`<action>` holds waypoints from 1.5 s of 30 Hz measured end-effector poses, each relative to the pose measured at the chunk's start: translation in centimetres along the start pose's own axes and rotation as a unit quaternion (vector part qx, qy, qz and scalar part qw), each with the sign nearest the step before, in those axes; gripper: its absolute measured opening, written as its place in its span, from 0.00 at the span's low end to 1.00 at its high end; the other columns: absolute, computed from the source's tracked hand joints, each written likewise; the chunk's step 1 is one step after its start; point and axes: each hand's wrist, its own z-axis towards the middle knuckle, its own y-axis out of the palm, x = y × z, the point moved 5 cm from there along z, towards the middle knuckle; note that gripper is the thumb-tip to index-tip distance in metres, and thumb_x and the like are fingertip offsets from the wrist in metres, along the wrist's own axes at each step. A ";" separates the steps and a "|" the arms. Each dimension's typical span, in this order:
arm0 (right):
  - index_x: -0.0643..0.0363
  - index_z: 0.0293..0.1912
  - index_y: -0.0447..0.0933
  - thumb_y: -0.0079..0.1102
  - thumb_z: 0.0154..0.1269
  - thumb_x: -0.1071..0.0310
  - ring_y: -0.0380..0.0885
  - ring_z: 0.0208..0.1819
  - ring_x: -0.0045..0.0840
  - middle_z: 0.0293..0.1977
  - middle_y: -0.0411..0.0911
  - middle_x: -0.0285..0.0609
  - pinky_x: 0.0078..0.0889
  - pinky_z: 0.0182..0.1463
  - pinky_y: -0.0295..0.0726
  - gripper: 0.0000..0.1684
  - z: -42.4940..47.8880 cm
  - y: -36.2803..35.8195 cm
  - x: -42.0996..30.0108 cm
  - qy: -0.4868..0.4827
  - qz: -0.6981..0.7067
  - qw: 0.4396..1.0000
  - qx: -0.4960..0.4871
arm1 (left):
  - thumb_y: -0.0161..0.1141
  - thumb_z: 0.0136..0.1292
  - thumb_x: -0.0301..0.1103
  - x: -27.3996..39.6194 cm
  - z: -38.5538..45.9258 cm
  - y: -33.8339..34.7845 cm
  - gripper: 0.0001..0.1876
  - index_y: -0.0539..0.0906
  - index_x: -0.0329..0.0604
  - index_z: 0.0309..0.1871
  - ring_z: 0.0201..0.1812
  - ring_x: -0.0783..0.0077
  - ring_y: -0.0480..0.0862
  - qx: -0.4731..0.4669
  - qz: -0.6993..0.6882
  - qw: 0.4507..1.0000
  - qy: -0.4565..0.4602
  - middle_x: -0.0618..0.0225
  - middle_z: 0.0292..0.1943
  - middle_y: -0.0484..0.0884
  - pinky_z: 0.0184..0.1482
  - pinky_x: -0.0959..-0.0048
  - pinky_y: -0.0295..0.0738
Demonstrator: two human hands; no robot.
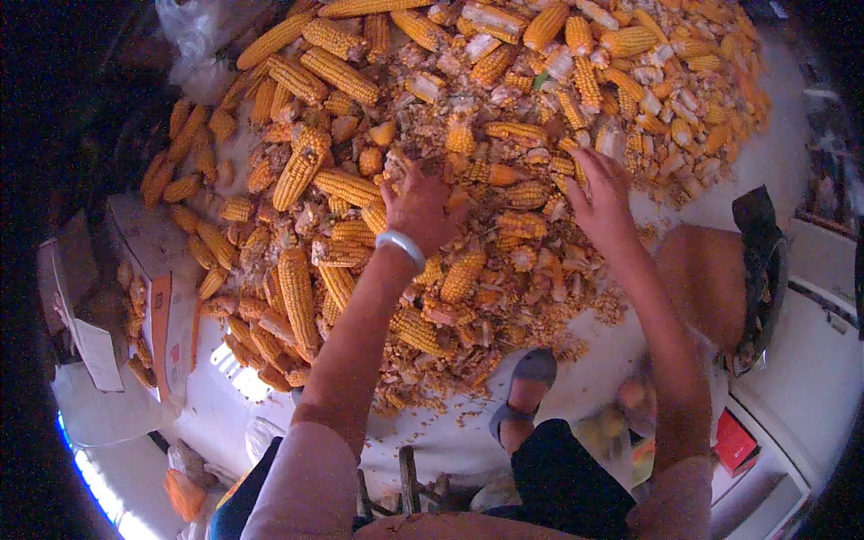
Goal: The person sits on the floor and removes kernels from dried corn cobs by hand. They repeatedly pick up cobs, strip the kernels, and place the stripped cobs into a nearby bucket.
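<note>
A large heap of yellow corn cobs, whole and broken, spreads over the floor with loose kernels among them. My left hand, with a pale bracelet at the wrist, is over the middle of the heap, its fingers around a broken, partly bare corn cob piece. To the right, my right hand touches the heap, its fingers curved beside small corn pieces. Whether it grips one of them is not clear.
An open cardboard box stands at the left, clear plastic bags at the upper left. My sandalled foot is by the heap's near edge. A wooden stool or frame is below. At the right are a brown rounded object and a red box.
</note>
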 end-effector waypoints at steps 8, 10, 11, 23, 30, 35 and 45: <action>0.47 0.66 0.60 0.53 0.65 0.51 0.62 0.63 0.44 0.62 0.66 0.42 0.53 0.65 0.58 0.33 4.9 10.4 0.9 -0.001 -0.137 0.988 -0.073 | 0.63 0.52 0.44 0.0 -5.4 -2.8 0.19 0.81 0.50 0.47 0.71 0.49 0.51 0.062 -0.064 0.994 0.061 0.67 0.56 0.71 0.63 0.41 0.52; 0.48 0.65 0.61 0.53 0.65 0.50 0.63 0.62 0.44 0.61 0.66 0.43 0.52 0.64 0.59 0.32 5.5 10.2 1.6 0.085 -0.098 0.977 -0.171 | 0.65 0.49 0.45 -1.3 -6.6 -2.7 0.20 0.80 0.54 0.48 0.72 0.51 0.51 0.034 -0.054 0.997 0.051 0.69 0.56 0.70 0.65 0.40 0.49; 0.49 0.65 0.61 0.52 0.65 0.50 0.64 0.61 0.45 0.61 0.66 0.44 0.52 0.64 0.60 0.32 5.6 10.1 2.0 0.127 -0.079 0.964 -0.220 | 0.65 0.49 0.45 -2.1 -7.3 -2.5 0.21 0.80 0.54 0.48 0.72 0.52 0.51 0.036 -0.038 0.998 0.044 0.70 0.56 0.70 0.65 0.39 0.48; 0.55 0.54 0.72 0.58 0.58 0.63 0.64 0.60 0.46 0.59 0.65 0.50 0.58 0.59 0.63 0.23 3.5 9.0 3.5 0.018 -0.064 0.998 -0.007 | 0.62 0.54 0.49 -11.8 -8.5 -4.0 0.20 0.81 0.58 0.50 0.72 0.58 0.53 0.075 0.106 0.990 -0.047 0.73 0.59 0.72 0.66 0.35 0.42; 0.46 0.58 0.71 0.56 0.62 0.54 0.46 0.72 0.39 0.67 0.58 0.28 0.59 0.67 0.47 0.25 3.4 13.1 -7.4 -0.162 -0.119 0.969 -0.146 | 0.59 0.58 0.48 -19.5 -7.7 -4.1 0.22 0.76 0.56 0.56 0.73 0.58 0.48 0.104 0.178 0.973 -0.105 0.71 0.66 0.63 0.65 0.35 0.46; 0.48 0.56 0.72 0.55 0.63 0.56 0.51 0.69 0.39 0.66 0.59 0.31 0.59 0.67 0.47 0.22 4.7 11.5 -2.7 -0.044 -0.219 0.959 -0.174 | 0.58 0.59 0.44 -20.3 -7.7 -2.4 0.22 0.76 0.53 0.57 0.71 0.56 0.54 0.136 0.139 0.974 -0.117 0.67 0.68 0.61 0.66 0.41 0.50; 0.53 0.56 0.71 0.56 0.60 0.65 0.59 0.65 0.39 0.65 0.61 0.39 0.52 0.65 0.55 0.23 3.2 11.6 -2.8 -0.021 -0.192 0.977 -0.086 | 0.53 0.62 0.51 -1.9 0.6 3.9 0.34 0.63 0.37 0.65 0.67 0.53 0.61 0.091 -0.025 0.992 -0.086 0.56 0.65 0.66 0.67 0.53 0.52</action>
